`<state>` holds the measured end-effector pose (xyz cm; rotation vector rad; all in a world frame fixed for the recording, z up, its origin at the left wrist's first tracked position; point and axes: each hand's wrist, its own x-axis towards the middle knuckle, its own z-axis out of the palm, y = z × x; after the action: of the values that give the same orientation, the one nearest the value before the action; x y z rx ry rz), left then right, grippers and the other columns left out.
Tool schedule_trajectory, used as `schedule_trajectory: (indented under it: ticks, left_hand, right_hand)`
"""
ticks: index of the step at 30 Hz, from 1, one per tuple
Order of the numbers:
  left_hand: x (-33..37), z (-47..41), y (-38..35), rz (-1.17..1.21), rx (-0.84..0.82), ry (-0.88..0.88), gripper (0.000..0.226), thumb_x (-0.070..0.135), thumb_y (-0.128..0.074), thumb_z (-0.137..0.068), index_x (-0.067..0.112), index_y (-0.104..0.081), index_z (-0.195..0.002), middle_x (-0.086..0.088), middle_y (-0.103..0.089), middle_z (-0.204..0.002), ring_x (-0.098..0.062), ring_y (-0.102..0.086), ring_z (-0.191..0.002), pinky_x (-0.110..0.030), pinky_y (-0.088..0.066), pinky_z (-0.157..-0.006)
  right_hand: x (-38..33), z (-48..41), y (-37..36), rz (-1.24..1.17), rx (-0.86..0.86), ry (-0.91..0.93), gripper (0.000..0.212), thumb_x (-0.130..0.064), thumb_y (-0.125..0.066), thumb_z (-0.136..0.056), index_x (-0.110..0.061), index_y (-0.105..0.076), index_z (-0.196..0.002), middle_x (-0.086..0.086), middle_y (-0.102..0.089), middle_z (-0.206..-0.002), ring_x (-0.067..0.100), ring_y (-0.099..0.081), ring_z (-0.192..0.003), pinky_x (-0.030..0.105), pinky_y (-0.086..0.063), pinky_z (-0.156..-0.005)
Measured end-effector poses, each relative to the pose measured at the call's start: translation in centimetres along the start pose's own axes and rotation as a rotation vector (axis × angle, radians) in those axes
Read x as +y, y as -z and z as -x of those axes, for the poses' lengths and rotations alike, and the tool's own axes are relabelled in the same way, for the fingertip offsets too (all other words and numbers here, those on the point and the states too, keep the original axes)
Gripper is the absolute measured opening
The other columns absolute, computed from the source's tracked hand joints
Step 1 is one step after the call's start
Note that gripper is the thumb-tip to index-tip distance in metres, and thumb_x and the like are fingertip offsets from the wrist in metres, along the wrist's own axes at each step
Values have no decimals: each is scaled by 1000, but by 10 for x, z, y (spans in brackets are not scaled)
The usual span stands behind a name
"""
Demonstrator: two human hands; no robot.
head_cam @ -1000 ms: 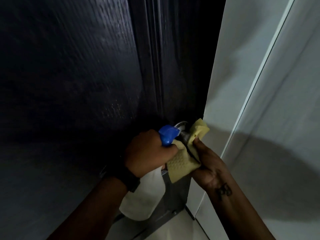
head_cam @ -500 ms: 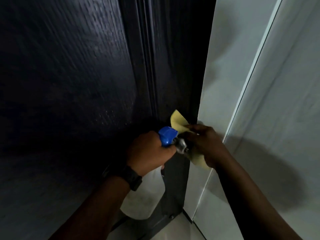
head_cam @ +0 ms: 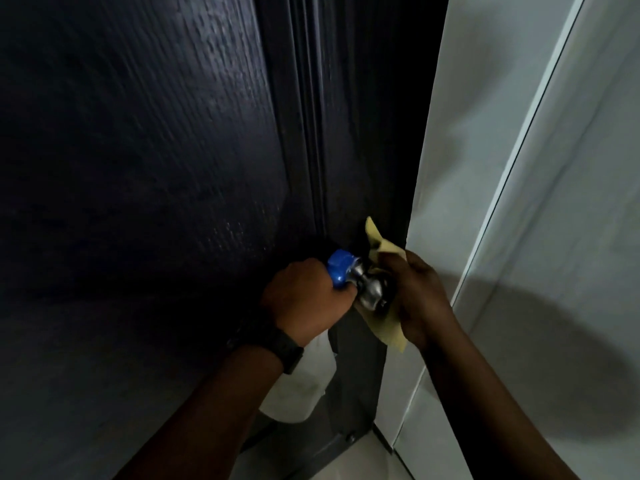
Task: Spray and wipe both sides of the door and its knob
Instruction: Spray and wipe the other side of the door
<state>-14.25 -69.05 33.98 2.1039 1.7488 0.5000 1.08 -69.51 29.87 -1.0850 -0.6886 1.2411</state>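
A dark wood-grain door [head_cam: 145,161] fills the left and centre of the head view. Its metal knob [head_cam: 370,291] sticks out low near the door's right edge. My left hand [head_cam: 304,299] grips a spray bottle by the neck; the blue nozzle [head_cam: 340,270] shows above my fist and the white body [head_cam: 294,386] hangs below my wrist. My right hand [head_cam: 415,296] holds a yellow cloth [head_cam: 382,254] pressed around the right side of the knob. The knob's left face is bare and shiny.
A pale wall [head_cam: 460,161] and a white panel [head_cam: 571,237] stand close on the right, meeting the door's edge. A strip of light floor [head_cam: 367,459] shows at the bottom. A dark watch [head_cam: 277,344] sits on my left wrist.
My right hand has turned over the knob with the cloth, from under it to its right side, so the knob's metal face now shows. My left hand has stayed put.
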Motion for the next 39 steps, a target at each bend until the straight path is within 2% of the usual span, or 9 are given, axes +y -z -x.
schedule_trajectory:
  ticks: [3, 9, 13, 19, 27, 30, 33, 36, 39]
  left_hand:
    - [1, -2, -3, -40, 21, 11, 40, 49, -65, -86, 22, -47, -62, 0, -66, -69, -23, -70, -75, -31, -56, -68]
    - [1, -8, -11, -24, 12, 3, 38, 52, -65, -87, 22, -51, -68, 1, -68, -71, -20, -69, -73, -34, -57, -69]
    - [4, -10, -14, -48, 16, 8, 35, 52, -66, -88, 23, -52, -73, 6, -57, -67, -16, -61, -72, -27, -41, -59]
    - [-13, 1, -7, -48, 27, 8, 38, 53, -66, -86, 23, -51, -68, -3, -71, -75, -22, -71, -74, -38, -59, -73]
    - [-40, 15, -10, -118, -22, 55, 35, 53, -66, -86, 24, -53, -73, 0, -68, -76, -22, -71, -81, -36, -58, -76]
    - [-40, 16, -13, -67, 16, 55, 36, 54, -67, -86, 24, -52, -71, 2, -62, -73, -21, -68, -77, -35, -57, -71]
    - [-38, 15, -14, 46, 47, 66, 40, 56, -66, -86, 21, -56, -71, -3, -70, -73, -22, -70, -73, -39, -59, -70]
    - [-34, 13, -15, 142, 54, 47, 44, 55, -66, -87, 19, -57, -65, -4, -71, -67, -21, -72, -65, -43, -61, -67]
    - [-27, 10, -12, 179, 75, 8, 48, 55, -66, -87, 15, -59, -62, -6, -71, -65, -24, -71, -64, -43, -61, -67]
  right_hand:
    - [5, 3, -3, -93, 55, 14, 19, -16, -47, -101, -15, -65, -97, 2, -60, -56, 11, -55, -48, 20, -47, -45]
    - [18, -5, -7, -28, 126, 24, 16, -34, -65, -84, -20, -72, -89, 20, -68, -89, 37, -65, -83, 51, -53, -74]
    - [20, -5, -5, 62, 91, 50, 16, -34, -65, -87, -20, -71, -89, 25, -68, -88, 36, -67, -81, 55, -54, -80]
    - [29, -14, -6, 1009, 131, 653, 10, -20, -63, -86, -11, -66, -90, 7, -61, -93, 22, -60, -75, 25, -42, -61]
    - [39, 5, -13, 1512, 69, 994, 17, -28, -81, -68, -15, -74, -77, 7, -63, -88, 33, -56, -87, 43, -48, -80]
    - [40, -7, -10, 1364, 31, 921, 14, -29, -78, -69, -16, -74, -73, 5, -63, -85, 28, -55, -84, 31, -46, -72]
    - [32, -12, -10, 958, 113, 623, 14, -31, -72, -77, -18, -74, -76, -7, -63, -75, 4, -57, -68, 8, -38, -64]
    - [21, -11, -12, 420, 134, 204, 21, -25, -69, -87, -11, -70, -71, 8, -60, -58, 15, -56, -48, 26, -46, -53]
    - [9, -11, -4, -62, 143, -166, 17, -12, -59, -88, -5, -64, -74, 19, -53, -69, 28, -53, -54, 35, -48, -58]
